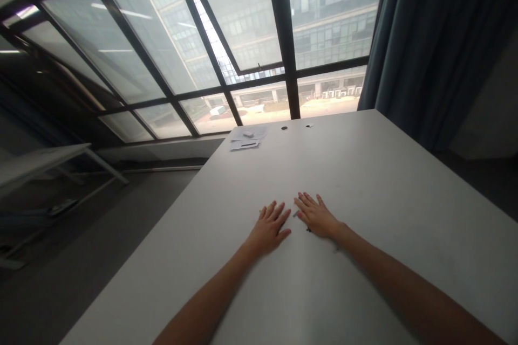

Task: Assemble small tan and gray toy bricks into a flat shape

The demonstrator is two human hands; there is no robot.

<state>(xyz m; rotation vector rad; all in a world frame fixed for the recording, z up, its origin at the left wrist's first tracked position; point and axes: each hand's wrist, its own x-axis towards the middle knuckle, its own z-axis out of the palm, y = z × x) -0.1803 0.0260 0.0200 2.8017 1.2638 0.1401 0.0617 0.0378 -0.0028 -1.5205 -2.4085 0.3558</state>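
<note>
My left hand (268, 228) lies palm down on the white table (324, 161), its fingers spread. Close by on the right, my right hand (315, 216) also rests flat, fingers apart. A small grey strip (296, 214) sits between the two hands, by the right thumb. Just below the right hand is a tiny dark piece (308, 229), too small to name. Whether anything lies beneath either palm is hidden.
Papers (247, 137) with a dark pen-like stick (250, 144) lie at the table's far left corner. Two round cable holes (284, 128) are near the far edge. Windows stand beyond, a blue curtain (404, 48) hangs right, and another table (44, 164) stands left.
</note>
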